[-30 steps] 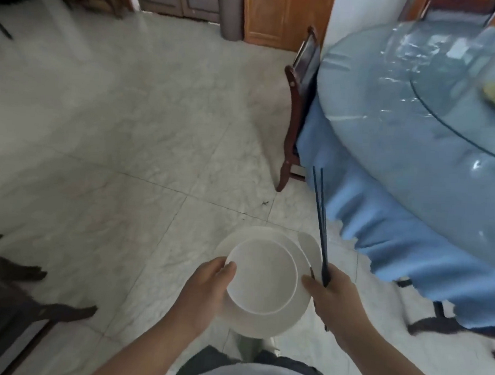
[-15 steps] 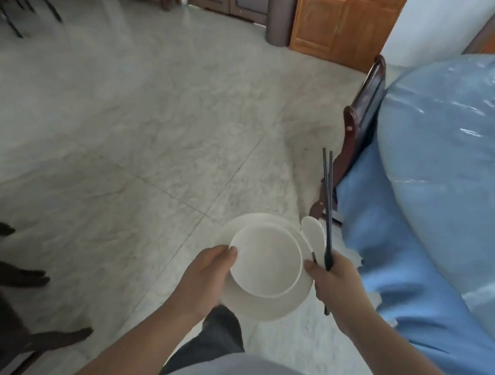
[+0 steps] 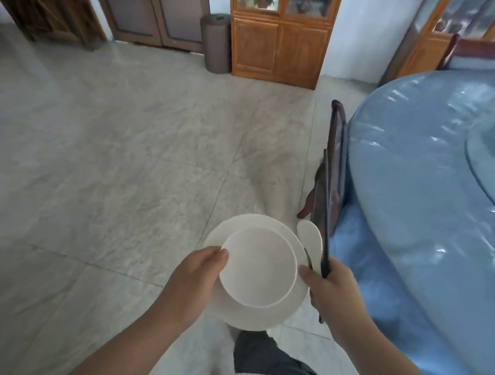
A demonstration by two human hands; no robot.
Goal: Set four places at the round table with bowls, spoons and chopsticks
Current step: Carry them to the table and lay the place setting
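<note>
Head view: left hand [image 3: 198, 282] grips the left edge of a white plate [image 3: 251, 313], thumb hooked over the rim of the white bowl [image 3: 258, 266] sitting on it. Right hand [image 3: 332, 289] holds the plate's right edge, fingers curled round dark chopsticks [image 3: 325, 220] pointing up and away, w/ a white spoon [image 3: 311, 239] tucked just beside them. All carried over the tiled floor [image 3: 127, 152]. Blue-covered round surface [image 3: 413, 181] at right; dark wood chair [image 3: 335, 151] pushed against its edge.
</note>
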